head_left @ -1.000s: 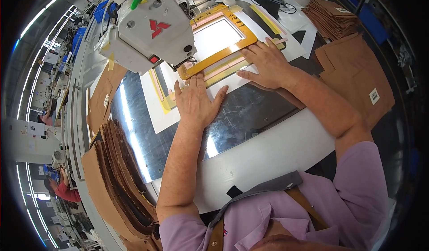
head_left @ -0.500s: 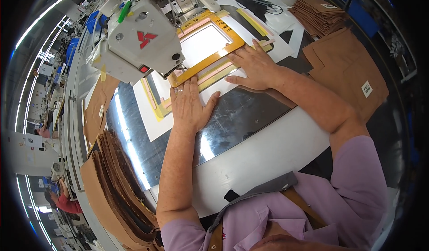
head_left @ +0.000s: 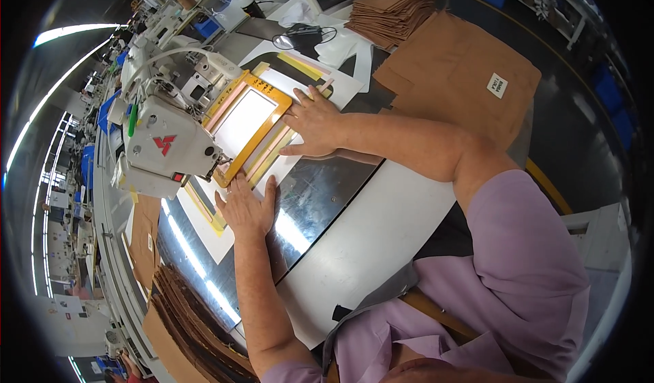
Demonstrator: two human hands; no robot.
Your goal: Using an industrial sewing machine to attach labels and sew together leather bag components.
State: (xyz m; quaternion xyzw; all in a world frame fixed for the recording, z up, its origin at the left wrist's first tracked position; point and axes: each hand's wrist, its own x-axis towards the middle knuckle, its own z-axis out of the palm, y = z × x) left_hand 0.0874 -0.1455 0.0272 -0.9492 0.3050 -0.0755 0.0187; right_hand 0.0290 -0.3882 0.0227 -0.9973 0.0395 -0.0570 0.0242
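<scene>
We are resting our left hand [head_left: 246, 209] open and flat on the shiny metal plate [head_left: 320, 195] of the desk [head_left: 368, 247], fingertips touching the orange frame [head_left: 246, 125]. Our right hand [head_left: 315, 123] is lying open, pressing the frame's near right edge. The frame is sitting under the white sewing machine [head_left: 167, 148]. Beyond, brown cut pieces [head_left: 392, 11] are lying stacked.

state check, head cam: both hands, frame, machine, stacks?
Left hand: flat, palm down on the white sheet, holding nothing.
Right hand: flat, pressing on the orange rectangular frame's edge.
Orange rectangular frame: lying flat, partly under the machine head.
White sewing machine: upright; whether it is running cannot be told.
Brown cut pieces stack: piled, untouched.
Large brown panel: flat, white tag on it.
</scene>
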